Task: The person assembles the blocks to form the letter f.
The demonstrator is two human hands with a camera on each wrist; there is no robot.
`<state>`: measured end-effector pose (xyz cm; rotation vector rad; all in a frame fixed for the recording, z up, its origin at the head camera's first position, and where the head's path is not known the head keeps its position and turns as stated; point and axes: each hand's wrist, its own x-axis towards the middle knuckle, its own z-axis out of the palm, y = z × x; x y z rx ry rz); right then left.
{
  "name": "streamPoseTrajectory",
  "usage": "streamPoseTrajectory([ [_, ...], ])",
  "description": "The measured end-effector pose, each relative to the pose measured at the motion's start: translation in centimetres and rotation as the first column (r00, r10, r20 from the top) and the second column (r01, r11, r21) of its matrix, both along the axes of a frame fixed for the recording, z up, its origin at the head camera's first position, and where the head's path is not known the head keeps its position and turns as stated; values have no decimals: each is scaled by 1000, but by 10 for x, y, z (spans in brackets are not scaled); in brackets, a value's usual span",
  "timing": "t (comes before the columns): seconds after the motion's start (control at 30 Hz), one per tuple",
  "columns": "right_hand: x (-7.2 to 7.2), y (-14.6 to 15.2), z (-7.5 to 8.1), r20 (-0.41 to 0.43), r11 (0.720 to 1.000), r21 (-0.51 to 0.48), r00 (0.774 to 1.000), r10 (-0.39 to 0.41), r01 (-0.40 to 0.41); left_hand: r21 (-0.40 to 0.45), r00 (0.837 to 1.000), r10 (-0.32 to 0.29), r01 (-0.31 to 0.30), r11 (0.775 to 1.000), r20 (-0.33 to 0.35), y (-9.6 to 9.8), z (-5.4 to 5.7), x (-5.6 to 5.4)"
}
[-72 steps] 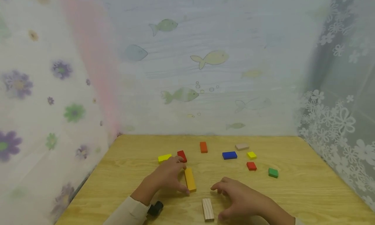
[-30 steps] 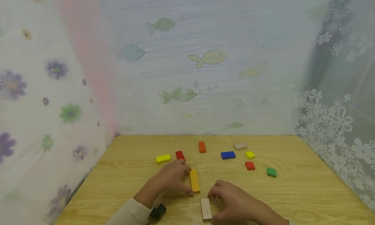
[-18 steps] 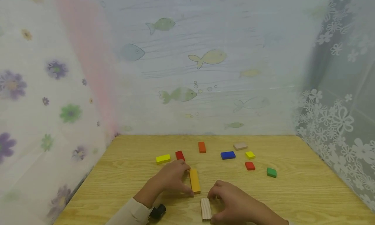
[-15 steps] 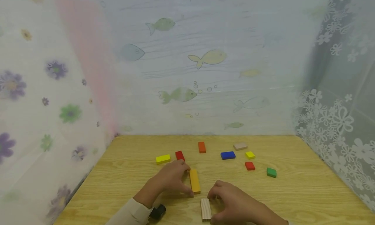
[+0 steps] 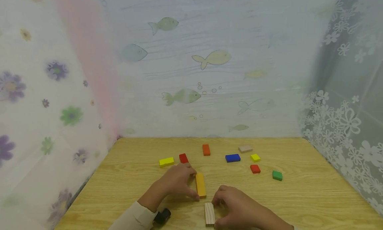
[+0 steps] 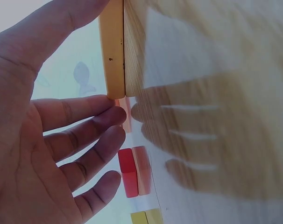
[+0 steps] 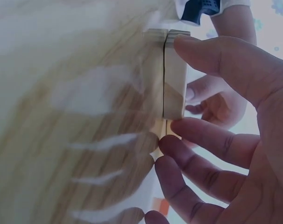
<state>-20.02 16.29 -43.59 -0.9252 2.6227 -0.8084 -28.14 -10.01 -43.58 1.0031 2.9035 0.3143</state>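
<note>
My left hand (image 5: 176, 180) is at the left of an orange-yellow rectangular block (image 5: 200, 185) lying flat on the wooden table. Thumb and index finger pinch its two ends; in the left wrist view the other fingers spread beside the block (image 6: 113, 51). To the right and nearer, my right hand (image 5: 239, 205) holds a plain striped-grain wooden block (image 5: 209, 214). In the right wrist view the thumb touches one end of this block (image 7: 175, 84) and the index finger the other. The two blocks lie apart, the orange-yellow one farther away.
Past the left hand lie a yellow block (image 5: 166, 162) and a red block (image 5: 184, 158). An orange block (image 5: 206, 150), blue block (image 5: 232, 158), pale wooden block (image 5: 245, 149), small yellow (image 5: 255, 158), red (image 5: 255, 169) and green (image 5: 277, 175) pieces lie farther right. Printed curtains (image 5: 179, 73) surround the table.
The orange-yellow block has slid right with my left hand. My right hand, earlier apart from the plain wooden block, has come left and taken its ends. The view has shifted slightly.
</note>
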Motion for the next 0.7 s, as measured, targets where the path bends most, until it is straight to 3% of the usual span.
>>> streamPoseTrajectory([
  [0.7,3,-5,2,56,999,-9,998,-34,35,2,998,-28,28,1000,58,10,-2,1],
])
